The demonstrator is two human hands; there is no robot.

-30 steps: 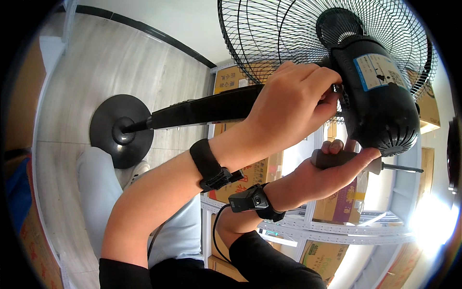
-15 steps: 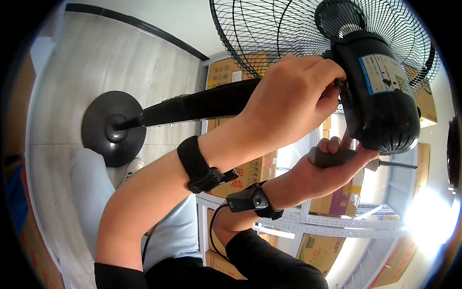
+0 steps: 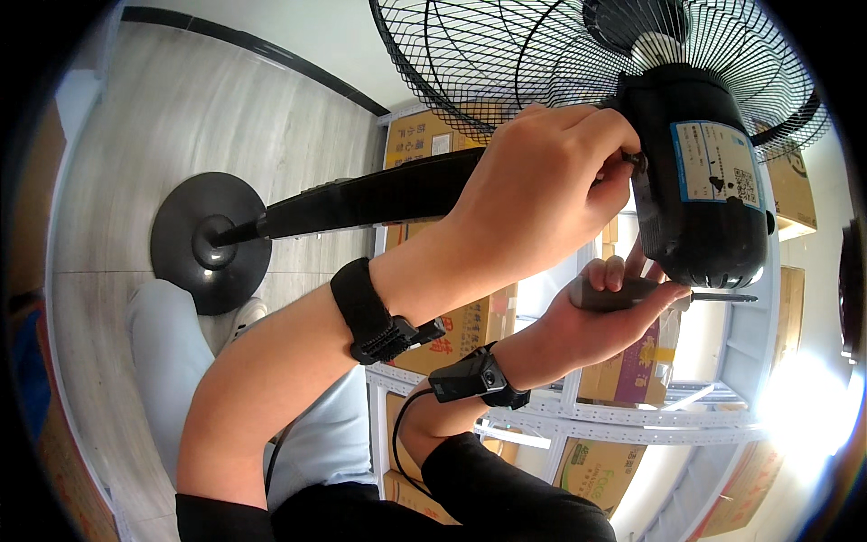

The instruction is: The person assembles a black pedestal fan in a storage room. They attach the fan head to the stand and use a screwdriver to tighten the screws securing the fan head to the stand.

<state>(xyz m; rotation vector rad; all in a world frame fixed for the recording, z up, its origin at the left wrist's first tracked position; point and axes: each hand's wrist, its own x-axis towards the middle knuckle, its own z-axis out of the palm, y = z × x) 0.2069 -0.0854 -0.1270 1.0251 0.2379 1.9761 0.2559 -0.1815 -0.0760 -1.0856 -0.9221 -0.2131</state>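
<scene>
Since half a second ago the black motor housing [image 3: 704,226] of the pedestal fan has turned slightly, its label [image 3: 691,163] sitting lower in view, and the screwdriver [image 3: 625,294] has shifted a little up and leftward. The left hand [image 3: 553,185] is at the housing's near side, thumb and forefinger drawn close together against its edge — whether they pinch a small part there, I cannot tell. The right hand [image 3: 610,316], below it and apart from the left, is wrapped around the screwdriver's dark handle, the shank pointing right, just under the housing's slotted rear end. The wire grille [image 3: 461,68] spreads beyond the housing at the top, while the column [image 3: 361,200] runs behind the left hand to the round base [image 3: 176,244] on the wood-look floor [image 3: 117,208]. Both wrists wear black straps — the right one's bears a small camera [image 3: 465,377]. Cardboard boxes [image 3: 591,479] sit on the metal shelving [image 3: 542,418] beyond.
</scene>
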